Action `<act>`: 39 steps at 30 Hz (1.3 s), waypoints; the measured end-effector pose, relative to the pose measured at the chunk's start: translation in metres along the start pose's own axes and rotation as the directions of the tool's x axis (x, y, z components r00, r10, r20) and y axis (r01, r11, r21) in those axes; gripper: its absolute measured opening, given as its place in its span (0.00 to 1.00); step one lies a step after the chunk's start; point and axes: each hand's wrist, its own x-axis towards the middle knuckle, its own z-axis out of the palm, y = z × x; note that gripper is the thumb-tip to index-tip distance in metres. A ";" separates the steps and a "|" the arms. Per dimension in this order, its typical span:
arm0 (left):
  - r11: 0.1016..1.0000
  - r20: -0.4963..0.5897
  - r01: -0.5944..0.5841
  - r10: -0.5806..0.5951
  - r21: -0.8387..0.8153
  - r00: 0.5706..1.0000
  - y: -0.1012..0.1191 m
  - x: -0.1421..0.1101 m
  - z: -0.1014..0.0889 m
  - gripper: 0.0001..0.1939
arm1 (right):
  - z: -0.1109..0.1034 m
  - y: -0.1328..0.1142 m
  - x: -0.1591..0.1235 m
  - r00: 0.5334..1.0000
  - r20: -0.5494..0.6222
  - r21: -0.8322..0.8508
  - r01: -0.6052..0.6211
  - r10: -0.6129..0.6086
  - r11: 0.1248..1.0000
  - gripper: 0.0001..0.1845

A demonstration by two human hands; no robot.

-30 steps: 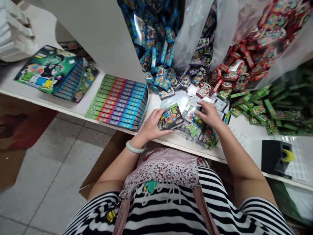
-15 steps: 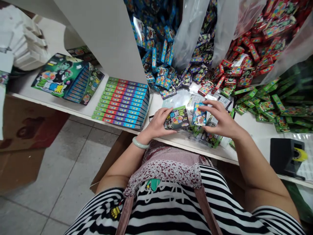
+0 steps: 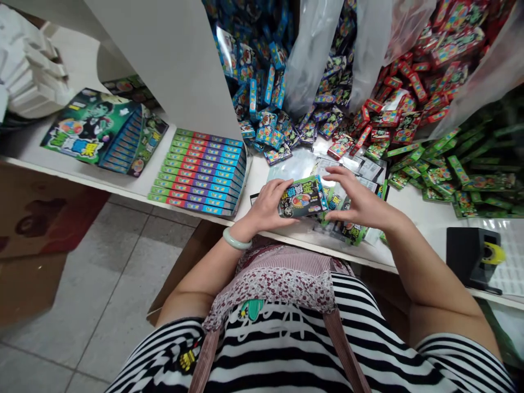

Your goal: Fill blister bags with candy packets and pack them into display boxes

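Observation:
My left hand [image 3: 270,205] grips a flat black-and-green printed pack [image 3: 302,198] by its left end, thumb along the lower edge. A small blue box [image 3: 322,192] shows as a narrow strip at the pack's right edge; the rest of it is hidden behind the pack. My right hand [image 3: 351,199] curves around that right edge, fingertips at the top and thumb at the bottom of the blue box. Below the hands lie green-and-black printed packs [image 3: 352,232] and clear plastic on the white shelf [image 3: 262,168].
Heaps of small blue boxes [image 3: 268,82], purple boxes [image 3: 329,117], red boxes [image 3: 409,128] and green boxes [image 3: 462,169] lie behind, between plastic sheets. On the left stand a tray of striped boxes [image 3: 196,172] and a display carton [image 3: 88,128]. A black tape dispenser [image 3: 470,254] sits right.
My right hand has moved left, bringing the blue box from beside the black-and-green pack to behind its right end. My left hand still holds the pack.

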 end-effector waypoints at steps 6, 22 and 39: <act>0.997 -0.091 0.067 -0.062 0.045 0.994 0.010 0.004 0.001 0.51 | 0.045 -0.014 -0.008 0.917 -0.290 0.122 -0.248 0.273 0.961 0.28; 0.703 -0.087 0.136 -0.271 -0.698 0.959 0.040 0.004 0.038 0.32 | 0.092 -0.011 -0.019 0.536 -0.595 0.639 -0.138 0.600 0.757 0.20; 0.631 -0.125 0.156 -0.378 -0.760 0.917 0.050 0.025 0.016 0.15 | 0.059 -0.017 -0.021 0.729 -0.497 0.567 -0.139 0.471 0.812 0.11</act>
